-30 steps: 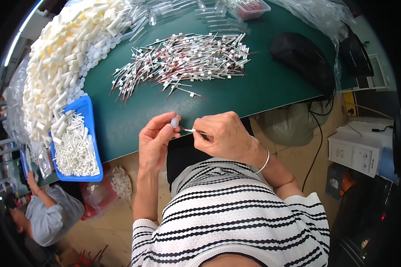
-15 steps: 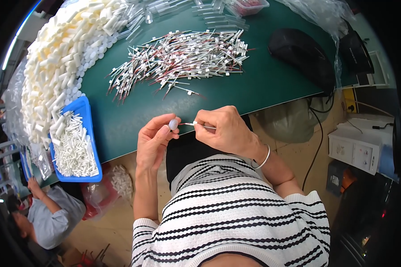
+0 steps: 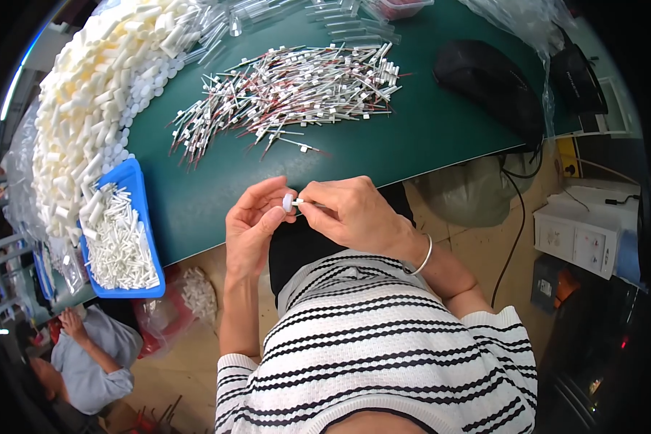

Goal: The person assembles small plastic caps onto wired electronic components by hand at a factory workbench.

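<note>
A small white round cap (image 3: pixel 288 203) is pinched between the thumb and fingers of my left hand (image 3: pixel 247 235), just in front of the table edge. My right hand (image 3: pixel 358 213) grips a thin white stick with a white collar (image 3: pixel 299 202). Its end meets the right face of the cap; whether it sits inside the cap, I cannot tell. Most of the stick is hidden by my right fingers. Beyond both hands, a pile of similar sticks with red ends and white collars (image 3: pixel 289 94) lies on the green table (image 3: pixel 217 188).
At left, a blue tray (image 3: pixel 139 192) holds short white tubes. Cream cylinders (image 3: pixel 87 94) and white caps (image 3: pixel 116 153) are heaped behind it. Clear tubes (image 3: pixel 362 32) lie at the back, a black bag (image 3: pixel 484 79) at right. Another person (image 3: pixel 98 354) sits at lower left.
My right hand has moved left, bringing the stick up against the cap. The cap has turned more edge-on in my left fingers. The other person's arm has shifted.
</note>
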The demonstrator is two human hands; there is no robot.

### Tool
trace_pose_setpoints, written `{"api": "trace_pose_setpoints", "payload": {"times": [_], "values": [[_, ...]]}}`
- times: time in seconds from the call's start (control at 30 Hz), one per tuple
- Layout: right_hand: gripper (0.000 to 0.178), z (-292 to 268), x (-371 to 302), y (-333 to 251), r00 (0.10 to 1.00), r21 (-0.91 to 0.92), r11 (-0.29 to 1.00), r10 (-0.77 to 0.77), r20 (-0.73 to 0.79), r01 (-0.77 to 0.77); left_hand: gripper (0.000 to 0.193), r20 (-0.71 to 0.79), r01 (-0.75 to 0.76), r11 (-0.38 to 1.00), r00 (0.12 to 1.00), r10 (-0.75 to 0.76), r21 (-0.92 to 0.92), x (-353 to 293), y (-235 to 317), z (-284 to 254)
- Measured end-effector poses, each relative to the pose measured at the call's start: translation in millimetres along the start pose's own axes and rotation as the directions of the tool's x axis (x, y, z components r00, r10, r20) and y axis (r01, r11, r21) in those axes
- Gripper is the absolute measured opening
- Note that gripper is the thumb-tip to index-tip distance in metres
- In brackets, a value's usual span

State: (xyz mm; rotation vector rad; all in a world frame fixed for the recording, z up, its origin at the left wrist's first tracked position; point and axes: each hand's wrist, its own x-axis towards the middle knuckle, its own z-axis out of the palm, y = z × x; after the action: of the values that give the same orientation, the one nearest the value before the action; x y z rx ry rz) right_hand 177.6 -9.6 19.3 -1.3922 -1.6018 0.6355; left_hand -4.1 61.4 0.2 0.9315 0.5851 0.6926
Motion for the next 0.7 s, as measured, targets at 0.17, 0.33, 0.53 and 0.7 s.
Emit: {"api": "trace_pose_setpoints", "payload": {"times": [0.17, 0.33, 0.53, 0.7], "values": [[0.003, 13, 1, 6, 0.992, -0.009, 0.994, -0.109, -0.071, 0.108, 0.027, -0.089, -0.124, 0.990, 0.989, 0.118, -0.073, -3, -16, 6], [0.007, 28, 2, 4, 0.998, 0.291, 0.956, -0.012, -0.067, 0.031, 0.024, -0.065, -0.291, 0.956, 0.954, 0.293, 0.041, -7, -16, 0], [0.017, 12, 16, 9, 0.941, 0.432, 0.874, 0.078, 0.329, -0.223, 0.027, 0.107, -0.306, 0.728, 0.945, 0.308, 0.613, -20, 19, -1], [0.018, 17, 17, 5, 0.887, 0.623, 0.669, 0.123, 0.445, -0.405, 0.013, -0.282, -0.029, 0.656, 0.888, 0.364, 0.754, -18, 94, -73]]}}
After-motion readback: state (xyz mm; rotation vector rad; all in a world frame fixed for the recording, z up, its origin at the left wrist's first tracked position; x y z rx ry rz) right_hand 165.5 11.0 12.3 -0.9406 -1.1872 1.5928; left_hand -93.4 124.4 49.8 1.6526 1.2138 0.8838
